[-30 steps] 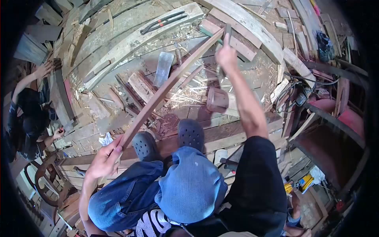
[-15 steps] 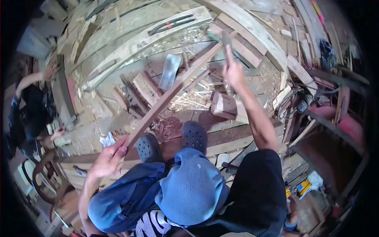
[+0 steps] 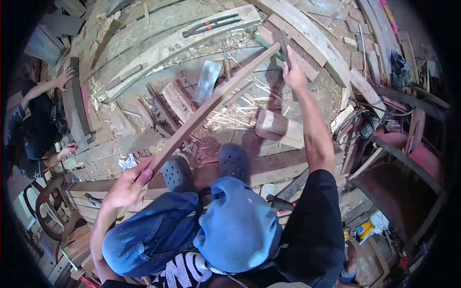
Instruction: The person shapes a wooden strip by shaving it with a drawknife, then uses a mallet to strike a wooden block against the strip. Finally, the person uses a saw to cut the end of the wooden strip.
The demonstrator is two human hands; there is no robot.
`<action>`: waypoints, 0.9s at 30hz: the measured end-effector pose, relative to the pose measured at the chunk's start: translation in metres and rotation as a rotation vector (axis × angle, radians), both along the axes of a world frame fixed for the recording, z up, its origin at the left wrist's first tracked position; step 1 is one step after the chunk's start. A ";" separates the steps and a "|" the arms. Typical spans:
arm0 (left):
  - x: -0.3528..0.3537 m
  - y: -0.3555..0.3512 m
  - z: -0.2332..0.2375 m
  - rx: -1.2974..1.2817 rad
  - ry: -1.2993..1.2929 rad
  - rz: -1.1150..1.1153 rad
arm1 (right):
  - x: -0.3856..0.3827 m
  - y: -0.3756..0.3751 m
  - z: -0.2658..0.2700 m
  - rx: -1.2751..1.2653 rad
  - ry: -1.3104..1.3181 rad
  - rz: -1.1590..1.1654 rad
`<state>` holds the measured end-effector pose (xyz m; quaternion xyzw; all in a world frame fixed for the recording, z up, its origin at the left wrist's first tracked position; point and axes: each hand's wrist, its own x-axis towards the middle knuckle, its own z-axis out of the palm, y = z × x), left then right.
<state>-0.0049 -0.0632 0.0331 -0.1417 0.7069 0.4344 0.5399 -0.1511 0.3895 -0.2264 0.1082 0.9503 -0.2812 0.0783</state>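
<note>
My left hand is closed around the near end of a long, square-edged wooden strip, thumb on top. The strip slants up and away to the right, over the littered work floor. In my right hand is a long, narrow, dark tool with a flat blade, pointing away from me. Its exact kind is not clear. The blade stands just to the right of the strip's far end. Beneath that end lie reddish wooden blocks and a green-edged piece.
Pincers rest on a pale plank. A metal plate, a wooden block and shavings lie before my feet. At left, another person's hand touches a dark board. Chair-like frames stand at right.
My right hand and the tool have moved slightly right, away from the strip's far end. The strip has shifted a little. The other person's lower hand has moved slightly left.
</note>
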 end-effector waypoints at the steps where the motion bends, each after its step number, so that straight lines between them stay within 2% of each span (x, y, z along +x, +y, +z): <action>1: -0.002 0.001 0.001 0.005 0.013 -0.003 | 0.002 -0.009 0.002 -0.010 0.015 -0.002; 3: 0.005 0.002 -0.001 -0.010 0.038 -0.025 | 0.034 -0.041 0.019 -0.261 0.268 0.353; 4: 0.009 0.000 -0.003 -0.038 0.034 -0.012 | 0.053 -0.055 0.033 -0.245 0.419 0.460; 5: 0.006 -0.002 -0.008 -0.054 0.051 -0.008 | 0.048 -0.042 0.030 -0.230 0.420 0.451; 7: 0.005 -0.002 -0.008 -0.051 0.044 0.024 | 0.013 0.002 0.012 -0.001 -0.089 0.073; 8: 0.007 -0.003 -0.006 -0.065 0.021 0.027 | -0.004 0.011 0.013 0.026 -0.153 -0.094; 9: 0.003 -0.006 -0.004 -0.089 0.008 0.024 | -0.005 0.005 0.005 0.012 -0.130 -0.098; 11: 0.004 -0.007 -0.006 -0.064 0.037 0.022 | 0.015 -0.015 -0.001 -0.084 0.105 0.138; 12: 0.003 -0.007 -0.006 -0.067 0.039 0.020 | 0.030 -0.025 0.003 -0.085 0.307 0.281; 13: 0.002 -0.006 -0.007 -0.064 0.031 0.002 | 0.027 -0.015 0.003 -0.078 0.295 0.270; 15: 0.007 -0.008 -0.010 -0.054 0.077 -0.036 | -0.006 0.014 0.001 0.105 -0.134 0.020; 17: 0.002 -0.014 -0.012 -0.078 0.150 -0.064 | -0.012 -0.001 -0.011 0.128 -0.055 -0.024; 19: 0.007 -0.013 -0.016 -0.063 0.110 -0.054 | 0.014 -0.028 0.003 -0.011 0.042 0.053; 20: 0.005 -0.004 -0.013 -0.040 0.064 -0.017 | 0.020 -0.030 0.004 -0.030 0.007 0.029; 23: 0.005 0.004 -0.032 -0.019 0.138 -0.046 | 0.017 -0.030 0.001 -0.004 0.064 0.052; 27: -0.016 0.005 -0.038 -0.096 0.018 -0.034 | 0.014 -0.039 0.007 0.023 -0.019 -0.004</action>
